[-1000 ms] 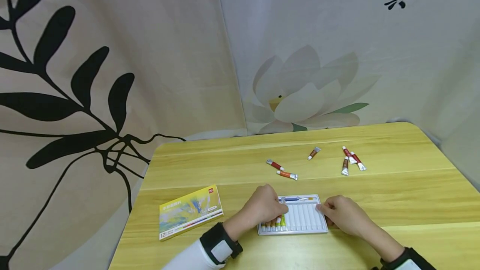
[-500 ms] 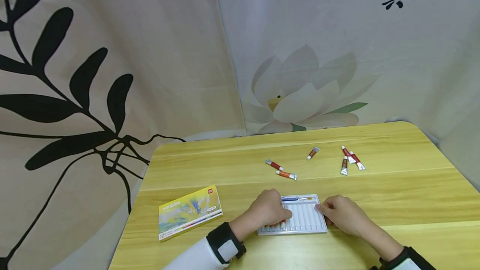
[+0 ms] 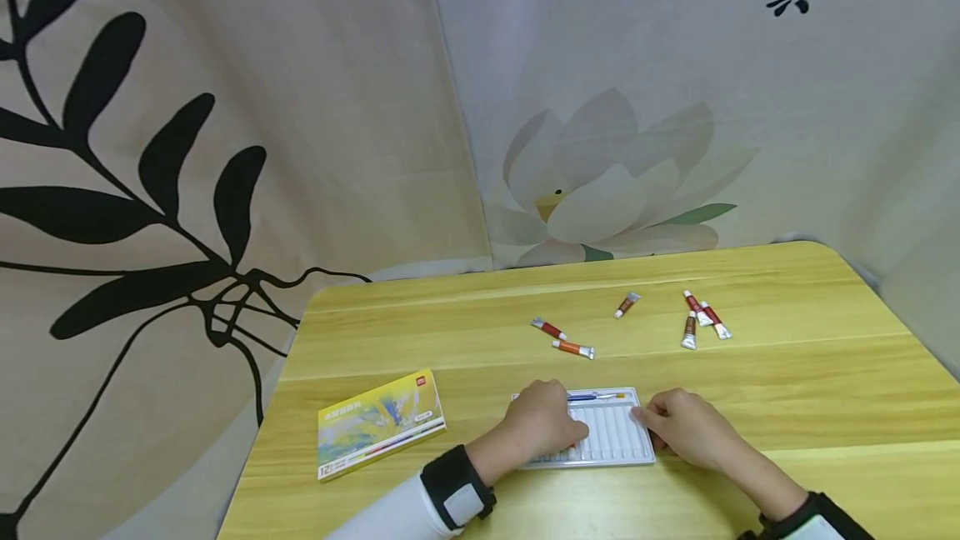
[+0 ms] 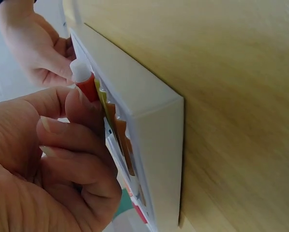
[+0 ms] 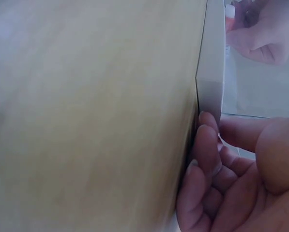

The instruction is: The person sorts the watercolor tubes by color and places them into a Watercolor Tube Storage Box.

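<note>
A white plastic tray [image 3: 617, 433] with narrow slots lies on the table, a blue-handled paintbrush [image 3: 596, 397] along its far side. Over the tray's left part, my left hand [image 3: 542, 417] pinches a red paint tube [image 4: 89, 90] with a white cap, held at the slots. Other paint tubes sit in the slots beside it, with an olive one [image 4: 104, 99] and an orange-brown one [image 4: 121, 130] visible in the left wrist view; my hand covers much of them. At the tray's right edge my right hand [image 3: 690, 429] grips the rim between thumb and fingers.
Left of the tray lies a yellow paint box [image 3: 381, 425]. Farther back are loose tubes: a dark red one [image 3: 550, 328], an orange one [image 3: 573, 349], a brown one [image 3: 627, 305] and a small cluster [image 3: 689, 332] at right. A printed curtain [image 3: 360, 107] hangs behind the table.
My left hand has shifted slightly right and lower over the tray, bringing the tube down to the slots. The right hand stays at the tray's edge.
</note>
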Available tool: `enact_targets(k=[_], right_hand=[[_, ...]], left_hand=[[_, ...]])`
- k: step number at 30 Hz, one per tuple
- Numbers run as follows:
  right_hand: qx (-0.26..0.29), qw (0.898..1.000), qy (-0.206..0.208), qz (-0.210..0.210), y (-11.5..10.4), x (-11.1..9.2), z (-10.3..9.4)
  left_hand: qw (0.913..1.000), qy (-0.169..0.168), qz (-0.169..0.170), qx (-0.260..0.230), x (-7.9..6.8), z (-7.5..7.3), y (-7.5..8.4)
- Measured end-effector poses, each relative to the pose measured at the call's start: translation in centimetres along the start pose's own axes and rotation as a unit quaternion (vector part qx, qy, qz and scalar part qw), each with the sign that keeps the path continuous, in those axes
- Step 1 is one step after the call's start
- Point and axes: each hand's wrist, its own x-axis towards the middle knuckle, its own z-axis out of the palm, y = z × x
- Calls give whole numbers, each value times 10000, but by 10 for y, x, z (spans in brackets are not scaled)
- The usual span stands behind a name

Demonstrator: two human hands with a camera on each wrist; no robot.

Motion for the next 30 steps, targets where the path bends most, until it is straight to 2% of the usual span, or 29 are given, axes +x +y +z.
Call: enact_targets(k=[9, 18, 30], right_hand=[[61, 10000, -21, 35, 1, 1, 1], [19, 10000, 6, 15, 2, 0, 1], [-60, 10000, 12, 32, 1, 0, 1]], left_hand=[[9999, 3, 84, 85, 0, 0, -2], [9989, -21, 242, -402, -7, -2, -6], [9951, 98, 776, -603, -19, -2, -15]])
